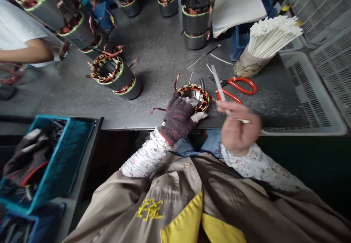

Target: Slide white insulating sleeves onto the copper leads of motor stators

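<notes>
A dark knitted glove with light fingertips covers my left hand point(181, 117), which rests on a copper-wound ring-shaped part point(204, 104) near the table's front edge. To its right, my bare right hand point(240, 126) is closed round a thin whitish stick-like tool point(218, 82) pointing up and away. A copper wire end from the ring reaches toward my right fingertips; whether they touch it is unclear. Behind the tool lie red-handled scissors point(242, 84). Thin white and black pieces of tubing or wire point(196, 61) are scattered beyond the ring.
Wound metal cylinders stand at left point(128, 86) and back point(196, 23). Right of centre, a holder point(248, 61) carries white sticks beside a grey plastic crate point(334, 126). Teal bin point(63, 162) is at lower left. Another person's arm point(30, 53) shows at far left.
</notes>
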The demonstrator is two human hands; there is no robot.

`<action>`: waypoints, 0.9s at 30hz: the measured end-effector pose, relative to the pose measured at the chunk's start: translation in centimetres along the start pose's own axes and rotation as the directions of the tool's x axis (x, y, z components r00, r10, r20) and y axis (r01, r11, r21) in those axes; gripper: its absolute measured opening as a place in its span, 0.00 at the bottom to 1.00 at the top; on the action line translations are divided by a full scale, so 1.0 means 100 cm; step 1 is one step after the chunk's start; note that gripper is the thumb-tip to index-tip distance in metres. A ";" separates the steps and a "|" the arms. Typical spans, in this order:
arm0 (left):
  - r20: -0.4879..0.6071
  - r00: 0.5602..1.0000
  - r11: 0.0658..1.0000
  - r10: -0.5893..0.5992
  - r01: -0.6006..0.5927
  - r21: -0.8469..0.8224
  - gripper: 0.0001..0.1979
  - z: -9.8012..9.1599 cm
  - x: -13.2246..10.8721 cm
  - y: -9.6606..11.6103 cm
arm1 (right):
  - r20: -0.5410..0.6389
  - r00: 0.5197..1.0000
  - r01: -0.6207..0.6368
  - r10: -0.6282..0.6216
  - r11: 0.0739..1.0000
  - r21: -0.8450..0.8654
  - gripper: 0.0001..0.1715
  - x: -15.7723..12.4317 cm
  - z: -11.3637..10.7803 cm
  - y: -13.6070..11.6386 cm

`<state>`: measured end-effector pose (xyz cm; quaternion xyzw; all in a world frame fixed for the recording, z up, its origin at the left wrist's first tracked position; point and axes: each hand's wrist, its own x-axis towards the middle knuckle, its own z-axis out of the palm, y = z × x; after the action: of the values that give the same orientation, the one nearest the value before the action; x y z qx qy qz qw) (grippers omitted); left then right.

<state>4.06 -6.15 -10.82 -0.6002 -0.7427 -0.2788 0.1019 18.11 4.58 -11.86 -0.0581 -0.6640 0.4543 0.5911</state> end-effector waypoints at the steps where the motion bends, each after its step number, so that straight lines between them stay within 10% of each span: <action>1: 0.020 1.000 0.999 -0.024 0.025 -0.035 0.17 0.001 0.002 -0.005 | 0.076 0.997 -0.017 0.014 0.999 0.031 0.06 -0.009 0.003 0.004; 7: 0.042 0.973 0.964 -0.225 0.229 -0.135 0.16 0.010 0.006 -0.003 | -0.059 0.989 -0.132 0.138 0.987 0.091 0.09 0.001 0.011 0.070; 13: 0.005 0.985 0.975 -0.172 0.170 -0.140 0.12 0.018 0.006 -0.002 | -0.016 0.966 -0.251 0.258 0.950 0.185 0.18 0.028 0.006 0.111; 20: -0.072 0.990 0.992 0.125 -0.124 0.021 0.06 0.019 0.009 0.006 | 0.078 0.944 -0.326 0.319 0.941 0.092 0.26 0.033 0.000 0.110; 27: 0.058 0.998 0.997 -0.028 0.032 -0.072 0.12 0.018 0.008 -0.001 | 0.069 0.963 -0.267 0.259 0.949 0.165 0.13 0.015 -0.013 0.054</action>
<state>4.07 -4.55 -12.01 -0.5999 -0.7437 -0.2900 0.0547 16.26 9.32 -14.47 -0.0843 -0.6220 0.5860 0.5125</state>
